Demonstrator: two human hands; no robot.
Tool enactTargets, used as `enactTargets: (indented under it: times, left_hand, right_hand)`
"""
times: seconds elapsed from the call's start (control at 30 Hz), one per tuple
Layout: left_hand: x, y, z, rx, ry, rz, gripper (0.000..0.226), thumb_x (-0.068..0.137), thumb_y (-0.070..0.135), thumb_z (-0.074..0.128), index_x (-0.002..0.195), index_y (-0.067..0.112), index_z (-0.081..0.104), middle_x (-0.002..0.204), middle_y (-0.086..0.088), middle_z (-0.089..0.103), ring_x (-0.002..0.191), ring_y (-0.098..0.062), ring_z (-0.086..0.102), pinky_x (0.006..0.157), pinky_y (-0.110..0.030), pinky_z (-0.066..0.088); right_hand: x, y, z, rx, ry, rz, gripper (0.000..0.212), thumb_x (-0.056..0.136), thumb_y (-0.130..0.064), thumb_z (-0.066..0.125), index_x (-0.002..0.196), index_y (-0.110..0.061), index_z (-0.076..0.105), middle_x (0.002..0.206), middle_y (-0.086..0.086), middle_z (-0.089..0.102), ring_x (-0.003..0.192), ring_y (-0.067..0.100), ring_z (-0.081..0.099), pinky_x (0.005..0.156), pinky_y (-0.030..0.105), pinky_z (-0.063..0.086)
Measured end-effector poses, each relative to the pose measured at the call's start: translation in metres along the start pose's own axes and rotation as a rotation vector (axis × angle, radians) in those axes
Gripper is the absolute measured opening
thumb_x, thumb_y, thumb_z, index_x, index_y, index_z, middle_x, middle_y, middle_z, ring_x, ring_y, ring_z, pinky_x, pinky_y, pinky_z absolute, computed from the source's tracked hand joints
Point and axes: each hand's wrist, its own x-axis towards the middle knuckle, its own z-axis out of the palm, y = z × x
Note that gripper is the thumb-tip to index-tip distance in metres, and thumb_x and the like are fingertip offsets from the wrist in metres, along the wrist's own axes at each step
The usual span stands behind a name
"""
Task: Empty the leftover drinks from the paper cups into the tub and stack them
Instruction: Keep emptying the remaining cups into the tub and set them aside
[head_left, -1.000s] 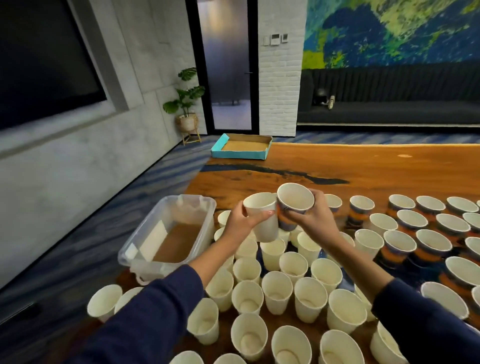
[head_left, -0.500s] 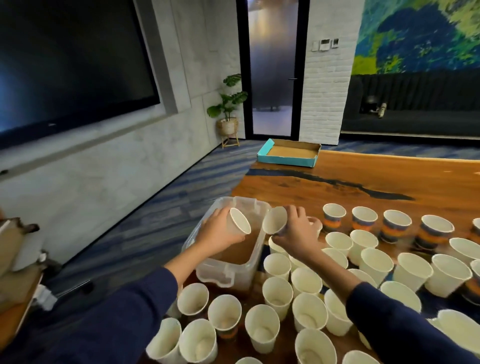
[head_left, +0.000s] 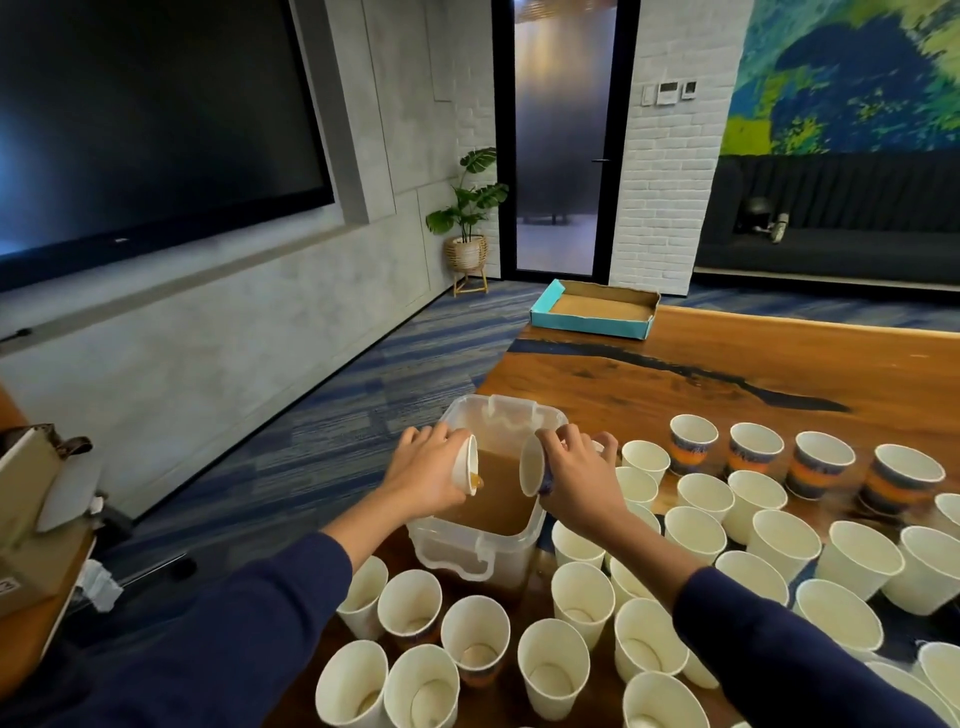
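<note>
A clear plastic tub (head_left: 467, 558) with brown liquid in it stands at the table's left corner. My left hand (head_left: 423, 475) grips a white paper cup (head_left: 466, 465) tipped on its side over the tub, and brown drink runs out at its rim. My right hand (head_left: 579, 480) grips a second paper cup (head_left: 531, 465), also tipped sideways over the tub, mouth facing the first. Several upright white paper cups (head_left: 475, 636) crowd the table in front of and right of the tub. Some hold a little liquid.
A row of blue-and-orange patterned cups (head_left: 754, 454) stands further back on the wooden table (head_left: 779, 374). A shallow teal cardboard box (head_left: 592, 309) lies at the far corner. Carpeted floor drops away left of the table. A cluttered side surface (head_left: 31, 519) sits at far left.
Both hands have tipped their cups further onto their sides above the tub, and brown liquid now spills from the left cup. The view has drawn closer to the tub.
</note>
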Motion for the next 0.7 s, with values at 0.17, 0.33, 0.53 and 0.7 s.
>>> enactTargets:
  times: [0.17,0.33,0.53,0.7]
  left_hand:
    - [0.002,-0.001,0.002,0.086,0.031,0.033,0.073,0.081,0.038,0.07,0.142,0.025,0.031,0.141,-0.002,0.04,0.13,-0.021,0.038,0.11,-0.035,0.024]
    - [0.003,-0.001,0.004,0.133,0.055,0.052,0.07,0.082,0.037,0.069,0.141,0.026,0.033,0.14,-0.002,0.041,0.13,-0.021,0.038,0.109,-0.035,0.025]
    - [0.003,-0.002,0.003,0.16,0.068,0.073,0.069,0.081,0.032,0.069,0.141,0.025,0.034,0.14,-0.003,0.042,0.129,-0.022,0.038,0.109,-0.036,0.025]
    - [0.002,-0.002,0.002,0.188,0.066,0.078,0.069,0.083,0.031,0.069,0.141,0.024,0.034,0.142,-0.003,0.041,0.131,-0.023,0.037,0.111,-0.036,0.024]
  right_hand:
    - [0.001,-0.003,0.001,-0.062,0.0,-0.058,0.071,0.087,-0.028,0.066,0.146,-0.025,0.026,0.15,0.003,0.029,0.138,0.023,0.028,0.117,0.048,0.003]
    - [0.001,-0.006,0.002,-0.087,0.031,-0.13,0.068,0.088,-0.024,0.066,0.145,-0.025,0.029,0.148,0.004,0.033,0.137,0.024,0.03,0.117,0.048,0.002]
    - [0.003,-0.013,0.002,-0.113,0.033,-0.183,0.065,0.091,-0.022,0.061,0.147,-0.022,0.028,0.15,0.007,0.032,0.139,0.027,0.028,0.117,0.049,-0.001]
    - [0.004,-0.016,0.003,-0.126,0.062,-0.238,0.064,0.089,-0.017,0.063,0.145,-0.019,0.033,0.146,0.01,0.036,0.135,0.029,0.031,0.117,0.05,0.003]
